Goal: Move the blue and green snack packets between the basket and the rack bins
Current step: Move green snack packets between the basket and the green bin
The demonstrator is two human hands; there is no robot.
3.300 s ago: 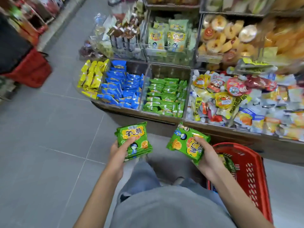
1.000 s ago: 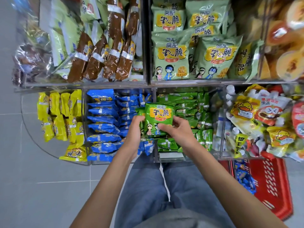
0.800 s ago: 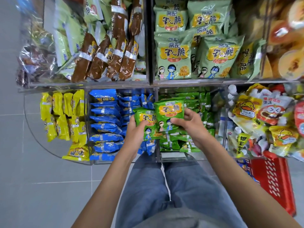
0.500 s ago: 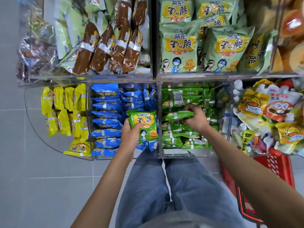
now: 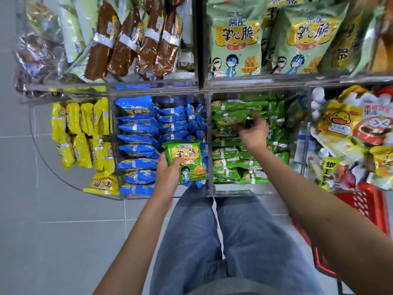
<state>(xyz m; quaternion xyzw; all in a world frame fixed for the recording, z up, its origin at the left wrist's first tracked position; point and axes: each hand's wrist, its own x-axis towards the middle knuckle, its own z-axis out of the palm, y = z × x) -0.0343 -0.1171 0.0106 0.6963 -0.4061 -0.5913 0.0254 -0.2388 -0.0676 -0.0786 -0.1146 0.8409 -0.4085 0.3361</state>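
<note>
A glossy green plastic snack packet [image 5: 187, 160] hangs print-up just left of the clear acrylic green-packet bin [image 5: 231, 190], above blue plastic packets [image 5: 138, 133]; a red slotted basket [image 5: 365, 203] sits right of that bin.

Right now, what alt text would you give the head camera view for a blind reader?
The person's left grip, a bare hand, holds a green snack packet above the binned blue packets; the right grip reaches among the green packets in the next bin, too blurred to tell whether it holds one. A red basket stands on the floor at right.
</note>
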